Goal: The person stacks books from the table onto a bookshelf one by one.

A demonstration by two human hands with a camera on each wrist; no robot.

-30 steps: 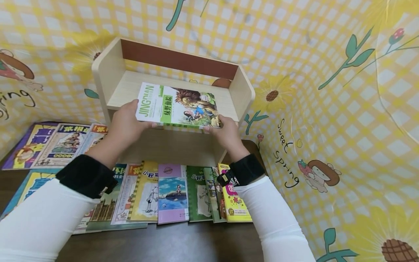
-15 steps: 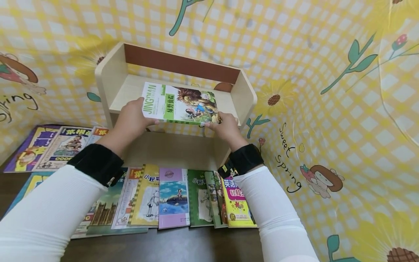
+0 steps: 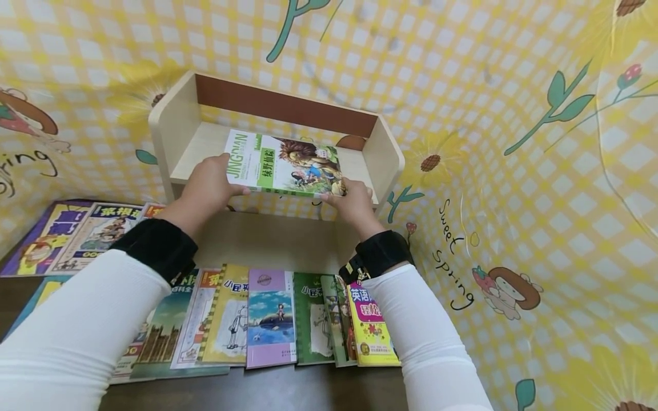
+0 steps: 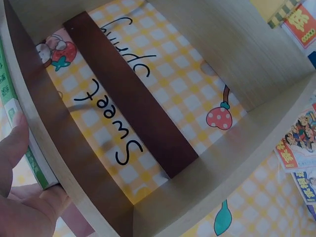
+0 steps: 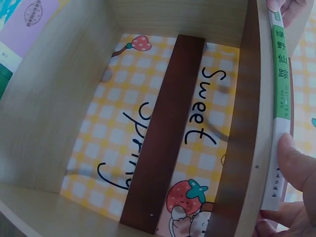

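The left hand [image 3: 208, 182] gripped the left short edge of the green picture book [image 3: 285, 164], thumb on the cover and fingers curled beneath, while the right hand [image 3: 352, 201] pinched its lower right corner in the same way; in the right wrist view a thumb [image 5: 296, 165] pressed against the book's spine [image 5: 280, 89]. Held by both hands, the book lay flat, cover up, over the front edge of the upper board of the small wooden shelf [image 3: 180, 117], seemingly resting on it or just above. The step in hand looked like setting this book onto the top board. The next move likely called for sliding it back toward the brown rear rail [image 3: 285, 105] and loosening both grips. Below, a row of books [image 3: 269, 311] lay on the dark table [image 3: 257, 388].
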